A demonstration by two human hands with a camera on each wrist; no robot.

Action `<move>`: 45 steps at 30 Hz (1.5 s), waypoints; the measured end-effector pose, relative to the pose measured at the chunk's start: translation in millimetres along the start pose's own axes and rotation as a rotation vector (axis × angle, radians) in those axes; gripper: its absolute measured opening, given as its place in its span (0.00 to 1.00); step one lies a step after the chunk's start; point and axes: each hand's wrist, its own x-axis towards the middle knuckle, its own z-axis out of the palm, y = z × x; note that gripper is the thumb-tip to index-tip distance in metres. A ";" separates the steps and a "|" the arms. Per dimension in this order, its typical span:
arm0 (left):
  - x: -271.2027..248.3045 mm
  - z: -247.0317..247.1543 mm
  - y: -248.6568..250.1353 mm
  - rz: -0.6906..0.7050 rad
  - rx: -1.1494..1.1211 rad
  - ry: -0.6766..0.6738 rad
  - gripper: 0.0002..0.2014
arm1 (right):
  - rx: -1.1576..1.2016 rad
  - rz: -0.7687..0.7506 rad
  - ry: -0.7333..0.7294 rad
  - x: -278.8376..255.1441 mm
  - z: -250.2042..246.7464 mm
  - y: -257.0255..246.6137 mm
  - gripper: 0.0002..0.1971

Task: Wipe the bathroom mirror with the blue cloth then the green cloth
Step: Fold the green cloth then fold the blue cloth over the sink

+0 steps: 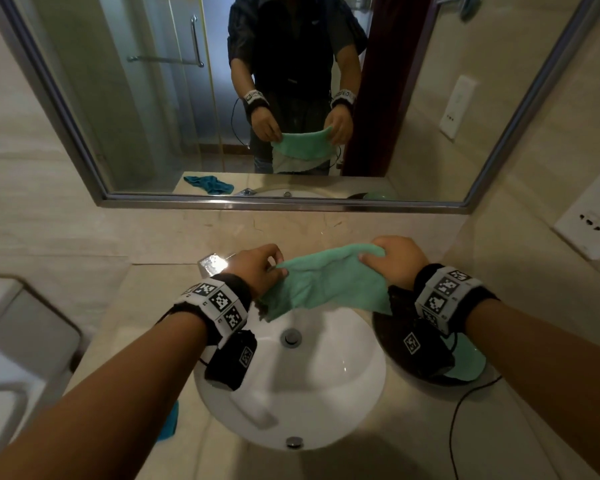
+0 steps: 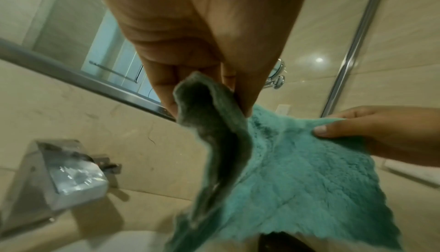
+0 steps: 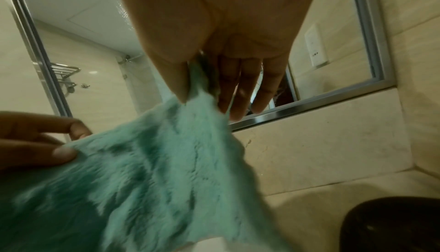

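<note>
Both hands hold the green cloth (image 1: 326, 282) spread above the sink, below the mirror (image 1: 146, 98). My left hand (image 1: 272, 266) pinches its left corner between thumb and fingers; in the left wrist view that hand (image 2: 210, 112) grips a folded edge of the green cloth (image 2: 297, 171). My right hand (image 1: 378, 254) grips the right corner, and in the right wrist view this hand (image 3: 202, 96) pinches the green cloth (image 3: 154, 171) between thumb and fingers. The blue cloth (image 1: 171, 422) lies on the counter left of the sink, mostly hidden by my left forearm.
The white sink (image 1: 343, 393) sits under the cloth, with a chrome faucet (image 1: 211, 265) behind it. A dark round dish (image 1: 395, 344) holding something green stands right of the sink, with a black cable beside it. A wall socket (image 1: 589, 220) is on the right wall.
</note>
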 end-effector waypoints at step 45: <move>6.1 26.7 19.1 0.117 -0.766 -0.182 0.12 | 0.367 -0.169 -0.446 -25.0 -5.3 12.0 0.15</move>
